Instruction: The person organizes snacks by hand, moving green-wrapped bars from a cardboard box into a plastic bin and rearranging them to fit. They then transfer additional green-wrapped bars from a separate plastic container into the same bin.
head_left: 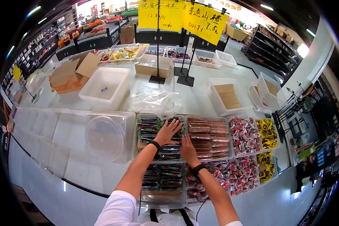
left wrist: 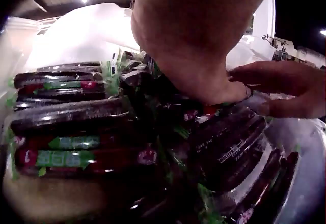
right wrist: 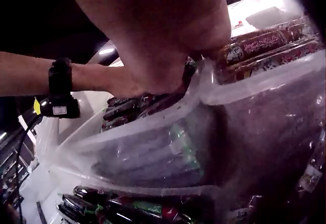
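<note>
My left hand (head_left: 168, 132) rests with spread fingers on dark, plastic-wrapped snack sticks (left wrist: 71, 117) in a clear bin. These sticks lie in side-by-side rows, with green and red on their wrappers. My right hand (head_left: 188, 151) is at the same bin's right side, fingers extended forward close to the rim (right wrist: 147, 127). In the left wrist view the right hand (left wrist: 295, 89) reaches in from the right, near the left hand's fingers. Part of the right fingers is hidden behind the forearm in the right wrist view. Brown wrapped sticks (head_left: 209, 137) fill the adjoining bin.
A front bin holds more dark sticks (head_left: 162, 177). Red-and-white packets (head_left: 245, 135) and yellow packets (head_left: 266, 133) fill bins to the right. Behind are a crumpled plastic bag (head_left: 154, 101), a white tub (head_left: 105, 86) and yellow price signs (head_left: 160, 15) on stands.
</note>
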Available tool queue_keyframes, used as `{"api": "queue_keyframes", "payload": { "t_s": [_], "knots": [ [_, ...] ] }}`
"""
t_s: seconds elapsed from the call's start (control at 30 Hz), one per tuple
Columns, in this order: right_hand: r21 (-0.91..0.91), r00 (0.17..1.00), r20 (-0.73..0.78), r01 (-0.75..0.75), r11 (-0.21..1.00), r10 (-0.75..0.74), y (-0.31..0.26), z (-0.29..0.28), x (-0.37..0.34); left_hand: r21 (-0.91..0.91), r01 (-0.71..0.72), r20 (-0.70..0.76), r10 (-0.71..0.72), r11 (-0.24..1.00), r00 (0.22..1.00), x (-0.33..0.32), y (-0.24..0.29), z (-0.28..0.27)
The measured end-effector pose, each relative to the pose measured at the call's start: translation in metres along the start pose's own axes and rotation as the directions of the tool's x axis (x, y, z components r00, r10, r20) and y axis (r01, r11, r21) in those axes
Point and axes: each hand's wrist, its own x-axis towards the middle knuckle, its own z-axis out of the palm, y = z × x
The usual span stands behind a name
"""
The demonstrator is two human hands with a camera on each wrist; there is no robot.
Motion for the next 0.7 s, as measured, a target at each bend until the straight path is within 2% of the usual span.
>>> {"api": "queue_keyframes", "payload": {
  "t_s": [0.07, 0.1, 0.17, 0.2, 0.23, 0.27, 0.33, 0.47, 0.57, 0.7],
  "knots": [
    [-0.046, 1.0, -0.022, 0.009, 0.999, -0.01, 0.001, 0.013, 0.001, -0.167, -0.015, -0.083, 0.002, 0.986, 0.997, -0.008, -0.008, 0.014],
    [-0.074, 1.0, 0.012, 0.029, 0.997, -0.029, 0.002, 0.016, 0.001, -0.164, -0.02, -0.082, 0.006, 0.986, 0.997, -0.013, -0.016, 0.02],
    [-0.105, 0.998, 0.041, 0.044, 0.993, -0.04, 0.001, 0.013, 0.001, -0.297, -0.062, -0.131, 0.024, 0.953, 0.991, -0.018, -0.028, 0.026],
    [-0.211, 0.994, 0.085, 0.08, 0.974, -0.063, -0.003, 0.008, 0.002, -0.298, -0.005, -0.085, -0.021, 0.955, 0.996, -0.016, -0.027, 0.024],
    [-0.312, 0.988, 0.132, 0.12, 0.943, -0.082, -0.007, 0.003, 0.005, -0.293, -0.013, -0.088, -0.013, 0.956, 0.996, -0.013, -0.023, 0.022],
    [-0.313, 0.989, 0.129, 0.115, 0.943, -0.077, -0.008, 0.005, 0.006, -0.271, 0.008, -0.088, -0.033, 0.963, 0.996, -0.009, -0.015, 0.02],
    [-0.176, 0.998, 0.036, 0.062, 0.982, -0.057, -0.005, 0.01, 0.009, -0.21, 0.018, -0.069, -0.033, 0.978, 0.997, -0.001, -0.001, 0.012],
    [-0.276, 0.994, 0.107, 0.006, 0.961, 0.024, -0.002, 0.003, 0.001, -0.172, 0.028, -0.072, -0.041, 0.985, 0.997, 0.005, 0.005, 0.01],
    [-0.177, 0.998, 0.069, 0.025, 0.984, -0.013, 0.001, -0.01, 0.002, -0.169, 0.027, -0.087, -0.042, 0.985, 0.995, 0.001, 0.004, 0.006],
    [-0.135, 0.996, 0.06, -0.053, 0.989, 0.061, 0.019, -0.006, 0.012, -0.183, 0.041, -0.075, -0.056, 0.982, 0.996, -0.011, -0.005, 0.006]
  ]
}}
